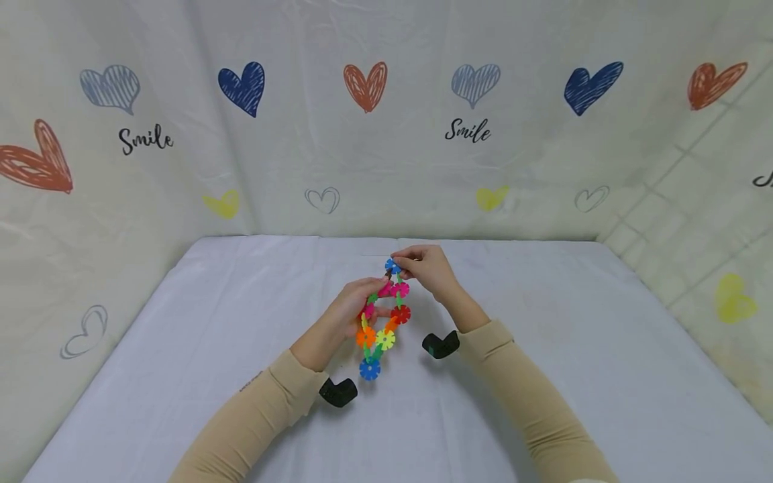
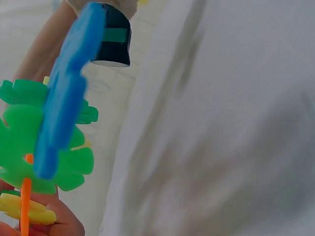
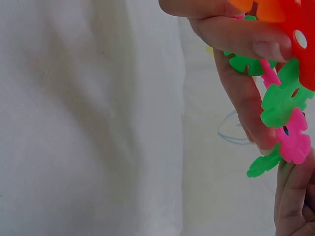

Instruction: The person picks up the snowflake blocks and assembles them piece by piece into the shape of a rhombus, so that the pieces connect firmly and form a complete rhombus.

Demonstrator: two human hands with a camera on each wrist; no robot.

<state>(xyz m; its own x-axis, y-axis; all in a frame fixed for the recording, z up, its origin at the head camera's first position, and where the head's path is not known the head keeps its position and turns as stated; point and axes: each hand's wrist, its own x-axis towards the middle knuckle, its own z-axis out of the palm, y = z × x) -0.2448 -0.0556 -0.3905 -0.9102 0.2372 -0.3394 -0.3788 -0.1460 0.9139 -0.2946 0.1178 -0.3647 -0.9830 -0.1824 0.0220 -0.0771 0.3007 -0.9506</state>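
Observation:
Between the hands, above the table, hangs a loop of interlocking plastic flower discs in several colours, with a red disc (image 1: 401, 314) on its right side. My left hand (image 1: 353, 305) grips the loop's upper left part around pink and green discs, some fingers reaching behind it. At the top, my right hand (image 1: 430, 270) pinches a blue disc (image 1: 392, 265) between thumb and fingers. Another blue disc (image 1: 370, 369) forms the bottom end. Blue and green discs (image 2: 19, 142) loom large in the left wrist view. In the right wrist view, a pink disc (image 3: 295, 140) joins green ones near the right fingertips.
A white cloth (image 1: 543, 376) covers the table. Behind it hangs a pale curtain (image 1: 410, 168) printed with hearts and "Smile". Black wrist devices sit below the left (image 1: 338, 393) and right (image 1: 441, 345) cuffs, near the loop.

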